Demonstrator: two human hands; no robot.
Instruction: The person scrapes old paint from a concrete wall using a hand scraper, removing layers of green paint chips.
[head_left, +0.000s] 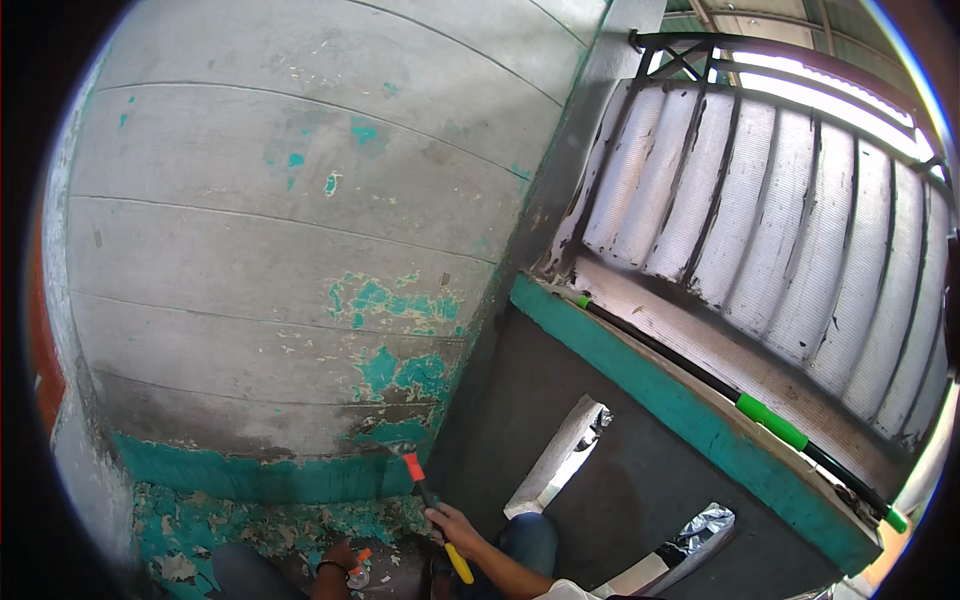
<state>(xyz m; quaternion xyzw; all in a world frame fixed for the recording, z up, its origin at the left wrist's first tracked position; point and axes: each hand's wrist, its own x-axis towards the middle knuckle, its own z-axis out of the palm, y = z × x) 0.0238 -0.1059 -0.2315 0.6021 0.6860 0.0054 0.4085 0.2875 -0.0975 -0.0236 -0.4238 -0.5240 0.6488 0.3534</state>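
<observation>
My right hand (454, 527) grips a long-handled scraper (427, 499) with a red collar, a dark shaft and a yellow end. Its blurred head meets the lower wall near the corner, at the top of a teal painted band (262, 476). Low in the view, by my knees, is my left hand (341, 553), with a dark band at the wrist. Beside it shows a small clear and orange object (360, 574); whether the fingers hold it, I cannot tell. Patches of peeling teal paint (405, 371) cling to the grey board wall (225, 247) above the scraper.
Paint flakes (225, 517) litter the floor. At right, a dark low wall (555, 360) has slots, one stuffed with foil (705, 525). A black and green pole (772, 420) lies along its teal ledge (675, 427), below a metal railing (720, 187) backed with sheeting.
</observation>
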